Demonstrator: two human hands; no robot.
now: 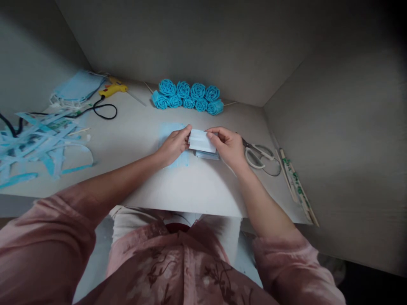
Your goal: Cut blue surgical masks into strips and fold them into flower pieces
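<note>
Right in front of the blue flowers (188, 103), both hands are on the white piece (202, 142)! The left hand (173, 148) has its fingers closed on one edge; the right hand (232, 148) pinches the other, thumb on top. Scissors (250, 145) lie right of the flowers, the yellow glue gun (113, 89) left.

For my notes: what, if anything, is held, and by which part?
A pale folded sheet: left hand at its left edge, right hand near its upper right corner.
</note>
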